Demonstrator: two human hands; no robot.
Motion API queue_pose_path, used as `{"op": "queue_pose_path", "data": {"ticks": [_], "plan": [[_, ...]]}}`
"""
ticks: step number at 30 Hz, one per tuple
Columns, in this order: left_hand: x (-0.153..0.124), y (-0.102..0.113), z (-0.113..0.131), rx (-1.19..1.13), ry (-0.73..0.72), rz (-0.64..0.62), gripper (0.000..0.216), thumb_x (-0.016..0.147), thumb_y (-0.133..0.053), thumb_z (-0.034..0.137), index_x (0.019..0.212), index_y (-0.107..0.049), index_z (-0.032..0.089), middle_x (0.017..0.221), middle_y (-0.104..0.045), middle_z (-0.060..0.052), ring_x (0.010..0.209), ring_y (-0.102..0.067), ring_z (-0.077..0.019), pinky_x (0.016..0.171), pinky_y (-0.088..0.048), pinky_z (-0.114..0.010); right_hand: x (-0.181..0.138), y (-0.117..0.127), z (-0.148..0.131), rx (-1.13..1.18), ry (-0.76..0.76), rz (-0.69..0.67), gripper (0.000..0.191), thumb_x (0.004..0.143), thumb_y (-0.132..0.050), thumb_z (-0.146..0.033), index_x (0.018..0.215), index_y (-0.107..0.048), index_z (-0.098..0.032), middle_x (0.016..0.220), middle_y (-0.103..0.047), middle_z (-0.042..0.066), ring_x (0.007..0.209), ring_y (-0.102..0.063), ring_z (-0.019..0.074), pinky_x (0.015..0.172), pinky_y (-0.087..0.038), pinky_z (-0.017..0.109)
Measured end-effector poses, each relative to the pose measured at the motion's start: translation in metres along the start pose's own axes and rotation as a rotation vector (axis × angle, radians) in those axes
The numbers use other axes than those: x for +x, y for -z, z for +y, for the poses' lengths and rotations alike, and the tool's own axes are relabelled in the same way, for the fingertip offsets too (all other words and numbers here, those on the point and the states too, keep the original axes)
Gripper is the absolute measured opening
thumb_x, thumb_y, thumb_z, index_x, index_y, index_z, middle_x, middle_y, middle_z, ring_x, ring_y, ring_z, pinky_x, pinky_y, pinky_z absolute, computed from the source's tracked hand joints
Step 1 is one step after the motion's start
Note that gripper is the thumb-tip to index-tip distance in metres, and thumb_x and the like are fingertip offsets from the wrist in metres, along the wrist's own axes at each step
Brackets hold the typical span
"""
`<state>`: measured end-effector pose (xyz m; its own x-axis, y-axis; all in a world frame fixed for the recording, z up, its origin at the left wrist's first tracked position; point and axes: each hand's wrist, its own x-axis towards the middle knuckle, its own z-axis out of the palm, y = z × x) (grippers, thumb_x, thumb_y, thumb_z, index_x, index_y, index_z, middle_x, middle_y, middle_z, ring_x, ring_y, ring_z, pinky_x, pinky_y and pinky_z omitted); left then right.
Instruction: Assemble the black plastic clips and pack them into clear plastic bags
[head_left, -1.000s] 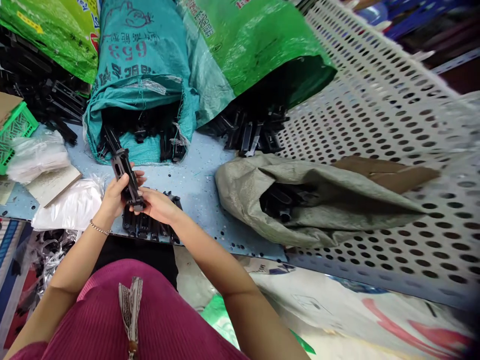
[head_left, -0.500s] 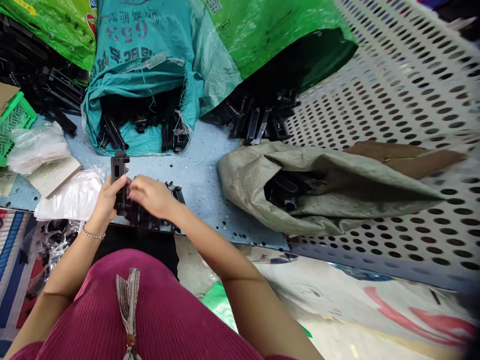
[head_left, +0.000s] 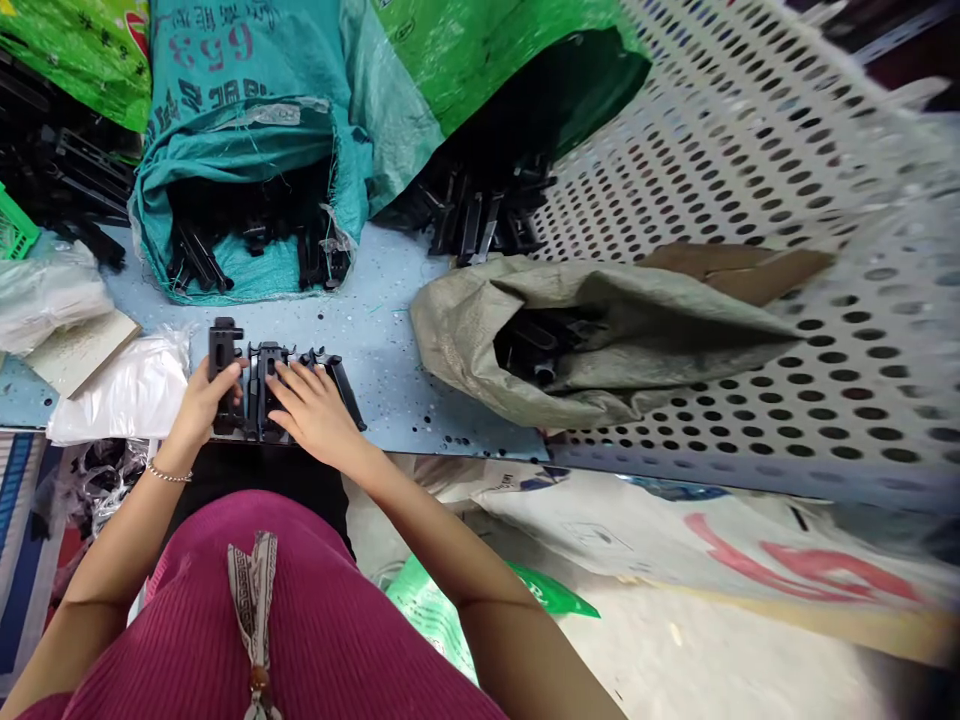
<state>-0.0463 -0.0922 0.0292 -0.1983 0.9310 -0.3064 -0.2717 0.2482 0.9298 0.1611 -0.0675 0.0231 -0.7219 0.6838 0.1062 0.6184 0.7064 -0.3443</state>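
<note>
My left hand [head_left: 201, 402] grips a long black plastic part [head_left: 223, 350] that stands at the left end of a row of like black parts [head_left: 304, 372] on the blue table [head_left: 390, 340]. My right hand [head_left: 313, 410] lies on that row, fingers stretched out and pressing on the parts. The row sits at the table's near edge, right in front of me.
A teal sack [head_left: 247, 130] and a green sack [head_left: 510, 70] at the back spill black parts. A grey sack [head_left: 637, 330] of parts lies to the right on a white perforated panel [head_left: 787, 200]. White plastic bags [head_left: 120, 390], cardboard and a green basket [head_left: 13, 228] are at left.
The part I held up in both hands has come down to the left end of the row. My right hand let go of it and now rests flat on the row.
</note>
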Motion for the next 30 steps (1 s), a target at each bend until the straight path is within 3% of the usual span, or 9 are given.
{"op": "queue_pose_path", "data": {"ticks": [5, 10, 14, 17, 19, 21, 23, 27, 30], "plan": [[-0.004, 0.018, -0.002, -0.058, 0.080, 0.141, 0.054, 0.074, -0.081, 0.055, 0.106, -0.068, 0.013, 0.064, -0.061, 0.001, 0.055, -0.055, -0.0103, 0.052, -0.047, -0.021, 0.017, -0.028, -0.028, 0.009, -0.024, -0.044, 0.052, 0.100, -0.058, -0.039, 0.146, -0.056, -0.014, 0.160, -0.045, 0.016, 0.147, -0.038, 0.0411, 0.121, -0.032, 0.060], [0.000, 0.023, -0.011, -0.114, 0.094, 0.126, 0.051, 0.080, -0.073, 0.059, 0.105, -0.069, 0.015, 0.064, -0.062, 0.000, 0.054, -0.056, -0.0118, 0.051, -0.047, -0.022, 0.014, -0.040, -0.018, 0.054, -0.052, -0.031, 0.051, 0.103, -0.052, -0.038, 0.147, -0.054, -0.012, 0.160, -0.045, 0.016, 0.153, -0.027, 0.0419, 0.123, -0.028, 0.063], [-0.003, 0.021, -0.005, -0.129, 0.160, -0.082, 0.053, 0.083, -0.069, 0.062, 0.106, -0.071, 0.014, 0.064, -0.065, -0.002, 0.052, -0.057, -0.0130, 0.048, -0.044, -0.023, 0.010, -0.013, 0.000, 0.136, -0.051, 0.065, 0.051, 0.105, -0.047, -0.035, 0.152, -0.047, -0.015, 0.157, -0.049, 0.017, 0.154, -0.029, 0.0362, 0.120, -0.034, 0.063], [-0.021, 0.019, 0.016, 0.027, 0.297, -0.366, 0.054, 0.085, -0.067, 0.063, 0.099, -0.072, 0.011, 0.061, -0.067, -0.005, 0.049, -0.059, -0.0137, 0.047, -0.043, -0.023, 0.010, 0.019, 0.000, 0.147, 0.116, 0.198, 0.047, 0.106, -0.044, -0.024, 0.153, -0.046, -0.019, 0.159, -0.046, 0.015, 0.154, -0.032, 0.0298, 0.121, -0.038, 0.054], [-0.036, 0.024, 0.031, 0.146, 0.397, -0.569, 0.054, 0.087, -0.064, 0.065, 0.092, -0.073, 0.011, 0.064, -0.071, -0.008, 0.051, -0.063, -0.0163, 0.050, -0.047, -0.025, 0.011, 0.036, -0.003, 0.142, 0.312, 0.148, 0.042, 0.106, -0.045, -0.021, 0.147, -0.054, -0.023, 0.154, -0.053, 0.012, 0.149, -0.042, 0.0279, 0.118, -0.042, 0.051], [-0.046, 0.035, 0.038, 0.203, 0.406, -0.641, 0.060, 0.091, -0.056, 0.068, 0.091, -0.075, 0.012, 0.073, -0.075, -0.011, 0.061, -0.069, -0.0204, 0.059, -0.053, -0.030, 0.011, 0.044, -0.003, 0.177, 0.400, 0.048, 0.034, 0.106, -0.047, -0.025, 0.137, -0.062, -0.021, 0.139, -0.066, 0.012, 0.133, -0.059, 0.0271, 0.108, -0.051, 0.046], [-0.050, 0.053, 0.034, 0.302, 0.256, -0.449, 0.063, 0.096, -0.045, 0.068, 0.097, -0.077, 0.014, 0.082, -0.076, -0.012, 0.072, -0.071, -0.0230, 0.070, -0.056, -0.035, 0.014, 0.042, 0.000, 0.264, 0.289, -0.005, 0.030, 0.104, -0.053, -0.031, 0.126, -0.067, -0.018, 0.122, -0.074, 0.013, 0.112, -0.070, 0.0271, 0.097, -0.057, 0.043], [-0.041, 0.087, 0.002, 0.913, -0.258, 0.235, 0.040, 0.094, -0.056, 0.051, 0.099, -0.078, 0.017, 0.101, -0.073, -0.014, 0.095, -0.067, -0.0284, 0.085, -0.053, -0.042, 0.029, 0.015, -0.002, 0.799, -0.168, -0.023, 0.032, 0.099, -0.060, -0.046, 0.117, -0.067, -0.021, 0.098, -0.077, 0.008, 0.088, -0.075, 0.0247, 0.082, -0.059, 0.039], [-0.030, 0.104, -0.013, 1.085, -0.371, 0.355, 0.024, 0.089, -0.063, 0.038, 0.082, -0.075, 0.019, 0.095, -0.068, -0.012, 0.092, -0.063, -0.0263, 0.083, -0.050, -0.040, 0.049, -0.008, -0.024, 1.375, -0.365, -0.020, 0.038, 0.093, -0.064, -0.058, 0.106, -0.068, -0.022, 0.093, -0.078, 0.006, 0.082, -0.076, 0.0227, 0.077, -0.060, 0.036]]}}
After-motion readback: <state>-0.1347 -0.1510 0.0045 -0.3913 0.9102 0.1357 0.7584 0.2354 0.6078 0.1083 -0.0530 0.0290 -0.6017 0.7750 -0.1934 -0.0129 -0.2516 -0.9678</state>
